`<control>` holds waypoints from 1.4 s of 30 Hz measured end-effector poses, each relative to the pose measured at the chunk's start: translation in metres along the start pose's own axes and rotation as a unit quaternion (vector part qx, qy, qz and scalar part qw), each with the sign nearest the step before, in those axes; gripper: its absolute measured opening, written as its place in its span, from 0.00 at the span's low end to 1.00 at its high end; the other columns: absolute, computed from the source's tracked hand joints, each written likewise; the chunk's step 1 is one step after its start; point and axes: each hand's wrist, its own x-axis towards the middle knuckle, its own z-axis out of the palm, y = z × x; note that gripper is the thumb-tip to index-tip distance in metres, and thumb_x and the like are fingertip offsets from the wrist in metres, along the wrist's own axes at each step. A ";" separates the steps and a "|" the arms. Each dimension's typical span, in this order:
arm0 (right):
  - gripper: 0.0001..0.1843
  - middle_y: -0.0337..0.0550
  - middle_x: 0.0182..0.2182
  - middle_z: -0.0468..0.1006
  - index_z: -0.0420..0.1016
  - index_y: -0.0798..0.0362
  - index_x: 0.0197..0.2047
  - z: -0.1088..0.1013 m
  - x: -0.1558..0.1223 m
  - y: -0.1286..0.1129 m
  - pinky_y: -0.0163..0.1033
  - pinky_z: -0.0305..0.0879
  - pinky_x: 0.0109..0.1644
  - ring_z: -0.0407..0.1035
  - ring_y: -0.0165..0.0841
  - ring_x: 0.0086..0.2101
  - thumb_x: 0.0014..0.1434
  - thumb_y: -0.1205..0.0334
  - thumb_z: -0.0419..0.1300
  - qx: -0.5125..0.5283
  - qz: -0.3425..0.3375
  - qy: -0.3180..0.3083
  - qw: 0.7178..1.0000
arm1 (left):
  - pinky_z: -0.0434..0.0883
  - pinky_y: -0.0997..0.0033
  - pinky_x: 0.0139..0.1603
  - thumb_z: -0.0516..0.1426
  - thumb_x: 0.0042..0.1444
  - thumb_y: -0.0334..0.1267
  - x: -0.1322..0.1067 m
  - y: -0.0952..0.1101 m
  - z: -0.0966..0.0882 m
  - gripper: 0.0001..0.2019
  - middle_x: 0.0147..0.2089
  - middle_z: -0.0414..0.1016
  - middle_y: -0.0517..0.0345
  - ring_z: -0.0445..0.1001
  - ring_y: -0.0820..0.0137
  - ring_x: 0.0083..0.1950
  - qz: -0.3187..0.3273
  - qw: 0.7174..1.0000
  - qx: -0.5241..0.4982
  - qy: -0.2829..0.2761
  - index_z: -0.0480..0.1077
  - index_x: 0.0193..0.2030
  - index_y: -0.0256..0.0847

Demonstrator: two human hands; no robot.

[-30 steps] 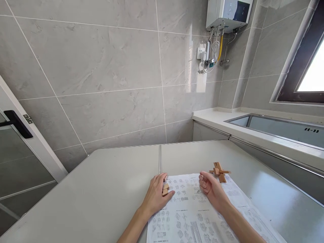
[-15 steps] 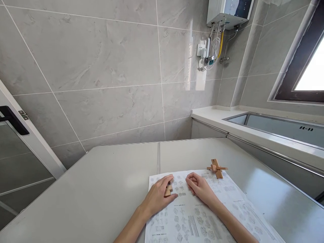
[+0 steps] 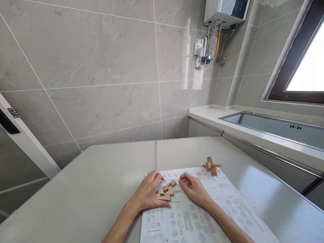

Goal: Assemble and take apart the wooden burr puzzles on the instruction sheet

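Note:
Several notched wooden puzzle blocks (image 3: pixel 165 195) lie in a loose cluster on a printed instruction sheet (image 3: pixel 186 207). My left hand (image 3: pixel 146 193) curves around their left side, thumb and fingers spread apart; its thumb lies by the lower block. One notched block (image 3: pixel 169 184) lies slanted at the top of the cluster. To the right, my right hand (image 3: pixel 193 189) rests on the sheet with its fingers curled in and nothing visible in them. A wooden cross-shaped puzzle (image 3: pixel 212 165), made of interlocked pieces, sits at the sheet's far right corner.
The sheet lies on a pale table (image 3: pixel 113 179) with a seam across it. Beyond the table at right is a counter with a sink (image 3: pixel 273 126). A tiled wall (image 3: pixel 106 101) stands behind, with a water heater (image 3: pixel 226 13) above; a door (image 3: pixel 22 141) is at left.
My left hand has drawn back to the left and spread, so the blocks that it mostly covered now show. My right hand stays curled. The whole view has shifted slightly.

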 end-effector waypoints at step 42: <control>0.13 0.48 0.50 0.75 0.75 0.45 0.49 0.000 -0.004 0.001 0.47 0.70 0.46 0.73 0.38 0.35 0.73 0.55 0.51 -0.107 -0.041 -0.017 0.993 | 0.62 0.70 0.35 0.63 0.65 0.52 0.003 0.005 0.003 0.14 0.33 0.77 0.61 0.71 0.68 0.34 -0.028 0.998 -0.007 -0.058 0.73 0.37 0.43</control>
